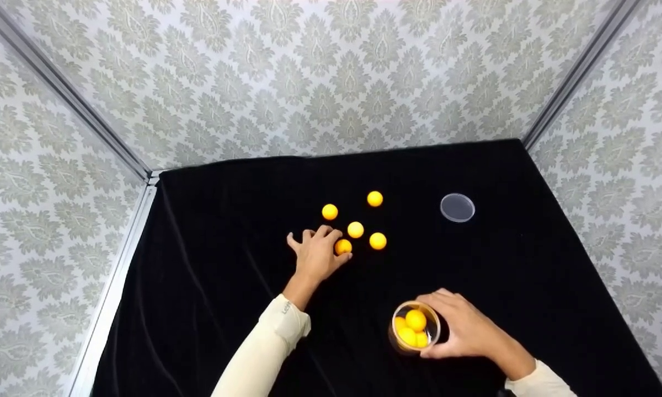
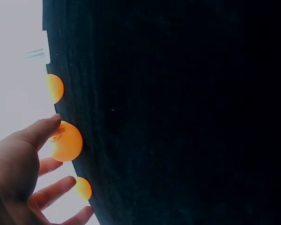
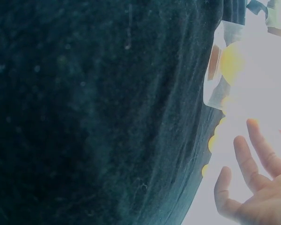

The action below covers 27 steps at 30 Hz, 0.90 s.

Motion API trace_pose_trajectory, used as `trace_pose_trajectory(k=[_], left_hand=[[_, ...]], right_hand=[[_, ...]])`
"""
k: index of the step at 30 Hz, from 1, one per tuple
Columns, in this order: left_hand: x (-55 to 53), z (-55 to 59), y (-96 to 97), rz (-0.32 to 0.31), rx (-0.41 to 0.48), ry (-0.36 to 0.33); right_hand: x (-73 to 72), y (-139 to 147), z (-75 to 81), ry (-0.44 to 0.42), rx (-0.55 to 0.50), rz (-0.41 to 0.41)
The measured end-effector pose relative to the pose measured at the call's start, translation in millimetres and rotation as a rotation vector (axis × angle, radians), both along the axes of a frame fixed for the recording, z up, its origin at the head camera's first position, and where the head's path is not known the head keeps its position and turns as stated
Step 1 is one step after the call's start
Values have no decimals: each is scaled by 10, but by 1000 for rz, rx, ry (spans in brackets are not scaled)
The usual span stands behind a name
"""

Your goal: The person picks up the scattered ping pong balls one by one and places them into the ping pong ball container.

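My left hand [image 1: 315, 256] has its thumb and index finger on either side of an orange ping-pong ball [image 1: 343, 246] on the black cloth. In the left wrist view, the thumb of that hand [image 2: 18, 164] meets the printed ball [image 2: 66, 141], and the other fingers are spread. My right hand [image 1: 460, 325] grips a clear round jar [image 1: 397, 343] from its right side, thumb near and fingers far. Several orange balls [image 1: 416, 320] lie inside the jar. Glare washes out much of the right wrist view, where the jar [image 3: 215, 89] stands beyond the fingers [image 3: 246, 159].
Loose orange balls lie near my left hand: one behind it [image 1: 330, 212], one farther back [image 1: 375, 198], and a close pair, a ball [image 1: 355, 229] and another ball [image 1: 378, 241]. A clear round lid [image 1: 458, 208] lies at the back right. Patterned walls [image 1: 320, 71] enclose the table.
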<state>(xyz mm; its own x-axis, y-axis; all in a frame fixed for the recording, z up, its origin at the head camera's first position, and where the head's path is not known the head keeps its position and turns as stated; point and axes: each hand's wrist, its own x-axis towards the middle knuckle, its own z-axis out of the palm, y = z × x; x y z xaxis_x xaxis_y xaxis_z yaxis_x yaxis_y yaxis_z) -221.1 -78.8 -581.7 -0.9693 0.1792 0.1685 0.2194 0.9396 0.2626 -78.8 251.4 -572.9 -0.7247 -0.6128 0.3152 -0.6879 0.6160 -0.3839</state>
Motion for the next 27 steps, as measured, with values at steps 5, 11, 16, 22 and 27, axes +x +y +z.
trace_pose_trajectory(k=[5,11,16,22,27], left_hand=[[-30,18,0,1,8,-16],[-33,37,8,-14,10,-9],[-21,1,4,-12,5,-38],[-9,-28,-1,-5,11,-51],[0,0,-1,-10,9,-46]], right_hand=[[-27,6,12,11,3,0],[-22,11,23,9,-2,-5],[-1,11,22,1,3,-12],[-7,8,-8,22,-14,2],[-7,4,-14,27,-10,6]])
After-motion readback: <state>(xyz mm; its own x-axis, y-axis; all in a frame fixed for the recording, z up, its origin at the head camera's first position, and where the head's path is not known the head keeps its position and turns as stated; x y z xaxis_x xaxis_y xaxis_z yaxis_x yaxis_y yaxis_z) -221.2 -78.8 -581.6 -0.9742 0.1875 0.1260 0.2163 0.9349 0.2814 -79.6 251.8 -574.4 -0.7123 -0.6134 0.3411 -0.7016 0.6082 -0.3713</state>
